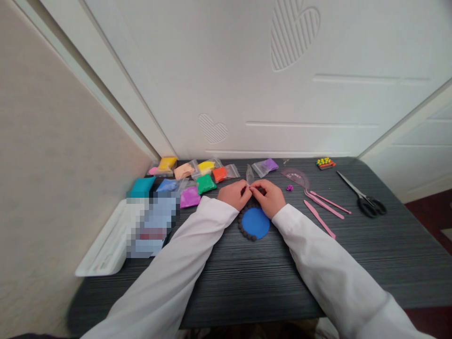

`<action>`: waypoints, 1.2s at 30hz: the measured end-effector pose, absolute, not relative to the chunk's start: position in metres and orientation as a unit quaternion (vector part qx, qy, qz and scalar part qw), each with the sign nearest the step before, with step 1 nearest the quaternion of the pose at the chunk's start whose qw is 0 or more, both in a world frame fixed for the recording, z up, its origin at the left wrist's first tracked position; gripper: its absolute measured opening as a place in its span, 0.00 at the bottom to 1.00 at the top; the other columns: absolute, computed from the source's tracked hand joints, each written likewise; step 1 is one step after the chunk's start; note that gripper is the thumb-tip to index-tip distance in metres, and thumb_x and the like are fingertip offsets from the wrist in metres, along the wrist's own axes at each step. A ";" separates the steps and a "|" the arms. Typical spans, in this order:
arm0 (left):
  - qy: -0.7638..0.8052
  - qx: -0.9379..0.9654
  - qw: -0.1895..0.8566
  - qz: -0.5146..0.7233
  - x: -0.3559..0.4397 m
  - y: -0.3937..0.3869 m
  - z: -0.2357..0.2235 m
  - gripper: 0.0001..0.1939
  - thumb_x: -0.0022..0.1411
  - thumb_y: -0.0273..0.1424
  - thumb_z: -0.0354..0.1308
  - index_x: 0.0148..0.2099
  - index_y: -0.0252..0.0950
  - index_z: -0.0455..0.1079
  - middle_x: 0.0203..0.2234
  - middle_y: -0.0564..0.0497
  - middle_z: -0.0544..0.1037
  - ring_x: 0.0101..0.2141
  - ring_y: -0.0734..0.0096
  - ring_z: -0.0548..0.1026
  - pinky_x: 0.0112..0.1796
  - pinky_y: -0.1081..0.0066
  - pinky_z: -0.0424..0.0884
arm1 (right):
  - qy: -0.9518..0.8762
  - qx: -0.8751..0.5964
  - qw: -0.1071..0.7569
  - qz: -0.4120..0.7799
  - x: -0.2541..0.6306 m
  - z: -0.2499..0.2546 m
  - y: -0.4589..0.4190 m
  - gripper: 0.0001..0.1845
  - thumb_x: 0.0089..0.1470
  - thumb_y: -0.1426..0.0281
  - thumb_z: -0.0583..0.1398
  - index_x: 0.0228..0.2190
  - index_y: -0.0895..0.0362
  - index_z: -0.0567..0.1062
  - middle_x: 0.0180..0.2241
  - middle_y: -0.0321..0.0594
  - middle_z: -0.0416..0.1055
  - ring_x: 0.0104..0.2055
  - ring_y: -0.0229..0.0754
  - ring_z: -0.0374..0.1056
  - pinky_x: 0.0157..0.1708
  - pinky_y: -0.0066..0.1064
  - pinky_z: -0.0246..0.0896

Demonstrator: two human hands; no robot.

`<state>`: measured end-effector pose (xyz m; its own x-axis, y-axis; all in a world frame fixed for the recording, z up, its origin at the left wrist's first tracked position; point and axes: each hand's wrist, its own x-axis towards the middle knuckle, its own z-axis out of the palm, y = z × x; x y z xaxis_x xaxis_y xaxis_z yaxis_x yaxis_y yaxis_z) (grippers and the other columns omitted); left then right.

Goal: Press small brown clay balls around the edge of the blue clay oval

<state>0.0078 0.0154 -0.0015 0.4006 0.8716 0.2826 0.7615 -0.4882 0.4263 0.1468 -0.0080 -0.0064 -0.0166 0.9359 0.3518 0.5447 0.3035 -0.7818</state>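
My left hand (pixel 234 194) and my right hand (pixel 271 197) meet fingertip to fingertip over the far edge of a flat blue clay disc (pixel 256 223). Both are closed in a pinch. Whatever lies between the fingertips is too small to make out. Small dark clay balls (pixel 246 231) line the left and near edge of the disc, and some show at its far edge under my hands. Just beyond my fingertips is a clear plastic bag (pixel 250 174). A small purple clay piece (pixel 289 188) lies to the right of my right hand.
Bagged coloured clay, including a green pack (pixel 205 183), spreads across the back left. A white tray (pixel 102 240) stands at the left. On the right are a clear protractor (pixel 296 177), pink tools (pixel 319 218), scissors (pixel 363 197) and a small yellow-and-red piece (pixel 325 163). A white panel rises behind.
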 end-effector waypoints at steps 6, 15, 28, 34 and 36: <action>0.461 0.847 0.131 0.230 0.005 0.022 -0.005 0.10 0.54 0.34 0.46 0.27 0.37 0.65 0.22 0.53 0.70 0.26 0.72 0.66 0.27 0.73 0.59 | -0.720 -0.525 0.419 0.172 0.148 -0.005 -0.008 0.07 0.47 0.72 0.53 0.28 0.55 0.71 0.32 0.38 0.70 0.38 0.40 0.63 0.41 0.33 0.56; 0.397 0.875 0.150 0.234 0.005 0.023 -0.002 0.13 0.58 0.32 0.42 0.31 0.34 0.66 0.26 0.51 0.71 0.31 0.72 0.67 0.33 0.73 0.62 | -0.727 -0.535 0.406 0.143 0.151 -0.006 -0.008 0.09 0.49 0.70 0.52 0.32 0.55 0.71 0.33 0.38 0.70 0.37 0.38 0.64 0.38 0.29 0.59; 0.350 0.888 0.146 0.261 0.007 0.023 0.003 0.10 0.57 0.30 0.45 0.30 0.35 0.67 0.31 0.52 0.73 0.38 0.75 0.68 0.40 0.75 0.63 | -0.686 -0.595 0.390 0.153 0.153 -0.004 -0.006 0.06 0.48 0.68 0.51 0.25 0.55 0.67 0.21 0.32 0.67 0.23 0.33 0.63 0.25 0.25 0.56; 0.440 0.849 0.077 0.283 0.008 0.022 -0.002 0.10 0.55 0.30 0.46 0.25 0.34 0.64 0.24 0.50 0.71 0.30 0.69 0.67 0.34 0.69 0.63 | -0.659 -0.619 0.404 0.138 0.151 -0.004 -0.008 0.06 0.48 0.67 0.51 0.26 0.55 0.66 0.23 0.33 0.68 0.24 0.34 0.63 0.26 0.26 0.56; 0.462 0.839 0.056 0.280 0.008 0.023 -0.004 0.10 0.54 0.31 0.46 0.23 0.35 0.62 0.21 0.50 0.70 0.28 0.67 0.66 0.32 0.67 0.61 | -0.658 -0.623 0.404 0.128 0.150 -0.004 -0.009 0.06 0.48 0.66 0.51 0.27 0.55 0.66 0.24 0.34 0.68 0.24 0.35 0.62 0.27 0.27 0.55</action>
